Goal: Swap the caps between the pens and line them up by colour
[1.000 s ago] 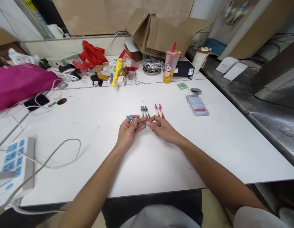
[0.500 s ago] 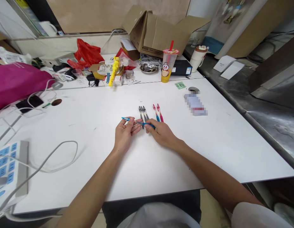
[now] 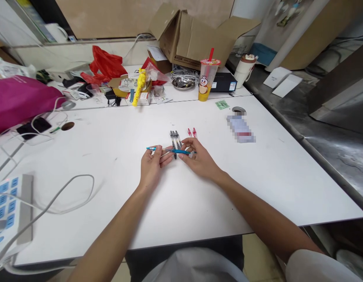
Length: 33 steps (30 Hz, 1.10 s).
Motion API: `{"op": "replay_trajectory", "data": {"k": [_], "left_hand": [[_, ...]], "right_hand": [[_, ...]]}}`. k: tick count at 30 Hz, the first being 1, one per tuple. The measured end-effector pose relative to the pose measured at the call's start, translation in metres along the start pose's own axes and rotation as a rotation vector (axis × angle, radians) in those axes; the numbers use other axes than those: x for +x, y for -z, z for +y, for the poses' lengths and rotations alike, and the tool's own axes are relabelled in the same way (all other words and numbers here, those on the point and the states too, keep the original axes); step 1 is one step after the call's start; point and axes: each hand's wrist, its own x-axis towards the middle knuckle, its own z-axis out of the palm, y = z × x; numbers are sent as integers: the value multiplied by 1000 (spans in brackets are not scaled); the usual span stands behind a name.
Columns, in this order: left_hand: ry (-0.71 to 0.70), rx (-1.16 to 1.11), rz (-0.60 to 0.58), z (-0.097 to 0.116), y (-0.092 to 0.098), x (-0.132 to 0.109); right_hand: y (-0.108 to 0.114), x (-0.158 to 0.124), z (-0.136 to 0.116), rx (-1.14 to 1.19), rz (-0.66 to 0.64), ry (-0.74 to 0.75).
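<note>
My left hand (image 3: 152,168) and my right hand (image 3: 200,158) hold a slim blue pen (image 3: 172,150) level between them, pinching it with the fingertips. The pen lies crosswise just above a small group of dark-barrelled pens (image 3: 175,139) on the white table (image 3: 111,164). Those pens lie partly under the blue pen. Two red-tipped pens (image 3: 191,132) stand out beyond my right hand, which hides their lower parts.
A power strip (image 3: 9,211) and a grey cable (image 3: 70,199) lie at the lower left, with a magenta bag (image 3: 20,102) at the left. Along the back are a cardboard box (image 3: 193,39), a plastic drink cup (image 3: 206,80) and assorted clutter. A pixelated item (image 3: 240,129) lies to the right.
My right hand has moved forward over the lower parts of the red-tipped pens. The blue pen has turned level and shifted slightly left, and the view has tilted slightly.
</note>
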Motion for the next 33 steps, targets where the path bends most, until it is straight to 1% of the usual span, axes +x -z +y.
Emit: {"op": "replay_trajectory", "data": {"k": [8, 11, 14, 18, 21, 26, 29, 31, 33], "left_hand": [[-1, -29, 10, 0, -2, 0], [5, -72, 26, 0, -4, 1], [42, -154, 68, 2, -5, 2], [63, -238, 119, 5, -2, 5], [43, -262, 136, 7, 2, 9], [14, -287, 153, 8, 7, 13], [4, -286, 142, 9, 8, 14], [-15, -282, 110, 8, 8, 14], [-45, -272, 62, 6, 8, 13]], "right_hand": [[-2, 1, 1, 35, 14, -44], [0, 3, 1, 11, 40, 0], [4, 3, -1, 27, 59, 43], [13, 4, -5, 59, 101, 44], [23, 7, -6, 50, 150, 35], [40, 13, -1, 122, 168, 29], [42, 14, 3, 211, 159, -8], [39, 14, 5, 269, 145, -46], [33, 13, 5, 246, 135, -79]]}}
